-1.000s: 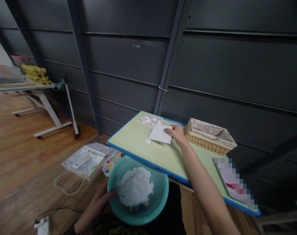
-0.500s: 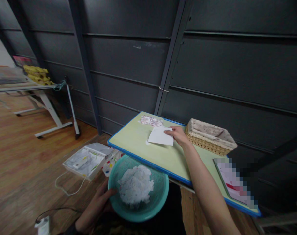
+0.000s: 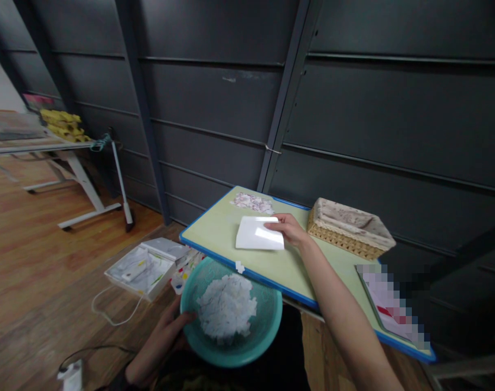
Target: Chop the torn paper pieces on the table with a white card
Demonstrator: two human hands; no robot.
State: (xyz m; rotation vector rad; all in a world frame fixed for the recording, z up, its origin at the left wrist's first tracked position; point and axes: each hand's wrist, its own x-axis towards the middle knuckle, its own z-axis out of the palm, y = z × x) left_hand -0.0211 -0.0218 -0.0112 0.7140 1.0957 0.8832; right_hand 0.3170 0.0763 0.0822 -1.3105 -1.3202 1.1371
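Observation:
My right hand [image 3: 290, 229] pinches the right edge of a glossy white card [image 3: 253, 236], slightly curved, over the pale green tabletop [image 3: 214, 231]. Just in front of the card, a small white paper scrap [image 3: 239, 266] is at the table's blue edge, above the basket's rim. My left hand [image 3: 174, 326] grips the left rim of a teal plastic basket [image 3: 269, 328], thumb on top and the other fingers mostly hidden. White paper scraps [image 3: 226, 307] are heaped inside that basket. Farther back on the tabletop lies a flat patch of printed paper scraps [image 3: 253, 202].
A cloth-lined woven basket [image 3: 349, 231] stands at the table's back right, and a partly pixelated flat device [image 3: 389, 304] lies at its right end. On the floor to the left are an open white box [image 3: 139, 271] and a power strip [image 3: 71, 374]. A dark panelled wall rises behind.
My right hand has moved the card toward me and a little left. A small white scrap has shifted from beside the card to the table's front edge. My left hand keeps its grip.

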